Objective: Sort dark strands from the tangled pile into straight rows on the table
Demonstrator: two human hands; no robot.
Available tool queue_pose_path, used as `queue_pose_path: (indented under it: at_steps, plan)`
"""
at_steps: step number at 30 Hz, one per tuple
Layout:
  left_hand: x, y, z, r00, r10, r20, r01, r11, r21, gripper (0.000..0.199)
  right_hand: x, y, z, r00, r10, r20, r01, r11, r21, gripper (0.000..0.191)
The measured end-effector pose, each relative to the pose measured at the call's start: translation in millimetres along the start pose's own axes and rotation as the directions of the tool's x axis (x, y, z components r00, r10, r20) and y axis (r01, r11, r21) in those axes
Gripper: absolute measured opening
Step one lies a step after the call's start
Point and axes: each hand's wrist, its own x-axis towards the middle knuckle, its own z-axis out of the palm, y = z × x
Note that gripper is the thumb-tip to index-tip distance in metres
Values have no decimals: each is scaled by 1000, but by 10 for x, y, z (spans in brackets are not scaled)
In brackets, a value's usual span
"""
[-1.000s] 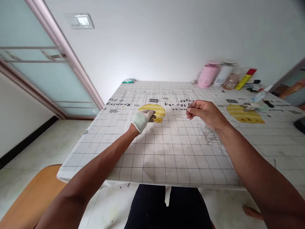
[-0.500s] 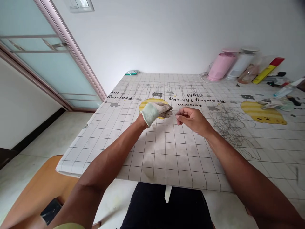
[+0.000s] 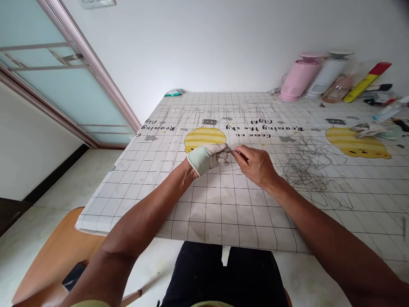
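Note:
My left hand [image 3: 212, 157] wears a pale work glove with a mint cuff. Its thumb and fingertips pinch together over the tabletop. Bare and curled, my right hand [image 3: 254, 164] pinches just to the right of it, the fingertips almost meeting the glove's. Whatever lies between the fingers is too thin to make out. Right of my right hand spreads a tangled heap of thin dark strands [image 3: 306, 164]. Further strands [image 3: 217, 108] lie in a loose row along the back of the table.
A white checked tablecloth [image 3: 204, 209] covers the table. Along the back right stand a pink cylindrical device [image 3: 298, 79], a white one [image 3: 326, 74], a bottle [image 3: 337, 89] and a yellow-red box [image 3: 367, 83]. A crumpled glove [image 3: 373, 129] lies at right; a small packet [image 3: 174, 92] sits back left.
My hands have come closer together, and the gap between their fingertips has nearly closed. My right hand has turned into a tighter pinch. The view has shifted slightly.

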Motion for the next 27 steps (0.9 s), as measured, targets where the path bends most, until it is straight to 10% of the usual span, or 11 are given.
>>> queue_pose_path:
  at_steps: [27]
  plan:
    - [-62, 70, 1, 987, -159, 36, 152, 976, 154, 50, -32, 0, 8, 997, 39, -68, -44, 997, -65, 52]
